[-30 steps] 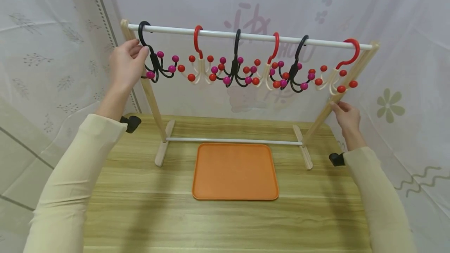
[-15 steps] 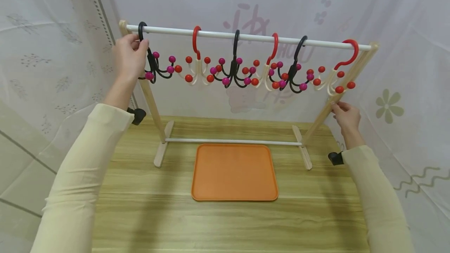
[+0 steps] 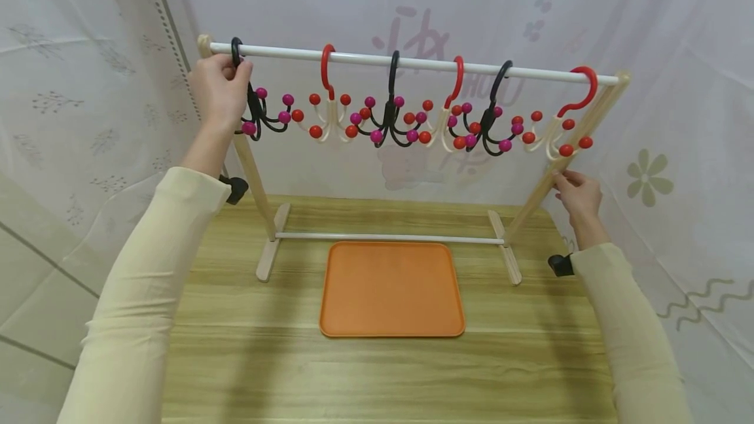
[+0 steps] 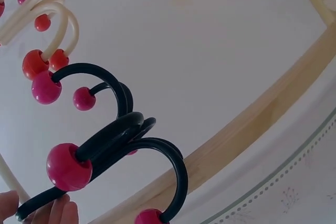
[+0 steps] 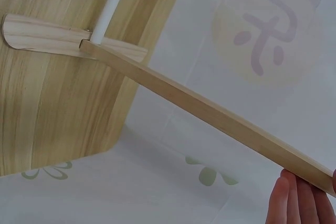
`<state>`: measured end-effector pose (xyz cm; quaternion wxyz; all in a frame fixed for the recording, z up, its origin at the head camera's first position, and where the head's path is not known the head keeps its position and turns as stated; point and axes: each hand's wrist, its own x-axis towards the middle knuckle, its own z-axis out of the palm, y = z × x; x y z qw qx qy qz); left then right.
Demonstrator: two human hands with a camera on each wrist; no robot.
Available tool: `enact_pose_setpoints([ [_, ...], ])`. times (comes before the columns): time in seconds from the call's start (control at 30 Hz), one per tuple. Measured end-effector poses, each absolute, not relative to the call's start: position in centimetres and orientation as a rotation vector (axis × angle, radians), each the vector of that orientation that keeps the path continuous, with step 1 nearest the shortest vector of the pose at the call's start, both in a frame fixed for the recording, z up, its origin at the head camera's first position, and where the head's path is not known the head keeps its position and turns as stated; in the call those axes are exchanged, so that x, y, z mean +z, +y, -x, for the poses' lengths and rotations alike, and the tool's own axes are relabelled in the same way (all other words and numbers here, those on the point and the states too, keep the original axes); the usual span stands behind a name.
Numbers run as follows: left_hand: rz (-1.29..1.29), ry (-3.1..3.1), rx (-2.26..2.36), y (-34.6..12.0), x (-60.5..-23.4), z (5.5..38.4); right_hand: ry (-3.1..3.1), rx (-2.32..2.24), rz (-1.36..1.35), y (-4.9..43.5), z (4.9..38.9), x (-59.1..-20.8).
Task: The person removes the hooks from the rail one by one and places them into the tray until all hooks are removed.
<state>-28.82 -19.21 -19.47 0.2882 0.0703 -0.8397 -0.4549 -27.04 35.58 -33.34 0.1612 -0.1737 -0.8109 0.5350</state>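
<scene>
On the white top rail (image 3: 365, 59) of a wooden rack hang several claw-shaped hangers, black ones alternating with cream-and-red ones. My left hand (image 3: 219, 87) pinches the hook of the leftmost black hanger (image 3: 255, 108), just under the rail. In the left wrist view, thumb and fingers (image 4: 64, 211) meet around the end of that hook, and the hanger's magenta-balled arms (image 4: 113, 140) spread out beyond. My right hand (image 3: 580, 198) holds the rack's right wooden post (image 3: 533, 200) below the rightmost cream hanger (image 3: 554, 136). Fingers (image 5: 296, 198) and a bit of thumb grip the post in the right wrist view.
An orange tray (image 3: 391, 290) lies on the wood-grain table (image 3: 377, 378) in front of the rack's white lower bar (image 3: 389, 237). The rack's wooden feet (image 3: 273, 244) stand on the table. Patterned curtains (image 3: 677, 116) surround the table at the back and sides.
My left hand has moved up from the leftmost black hanger's neck to its hook near the rail. The hanger still hangs there. My right hand keeps its hold on the post.
</scene>
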Motion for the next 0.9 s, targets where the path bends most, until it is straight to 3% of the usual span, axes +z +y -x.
enact_pose_setpoints([
  [0.57, -0.126, -2.204, -1.145, -19.5, -19.0, 28.4, -2.331, 1.534, 0.526, 35.6, 27.0, -33.3],
  [0.9, -0.036, -1.96, -1.453, -19.5, -17.7, 27.8, -2.333, 1.521, 0.522, 35.6, 27.0, -33.2],
])
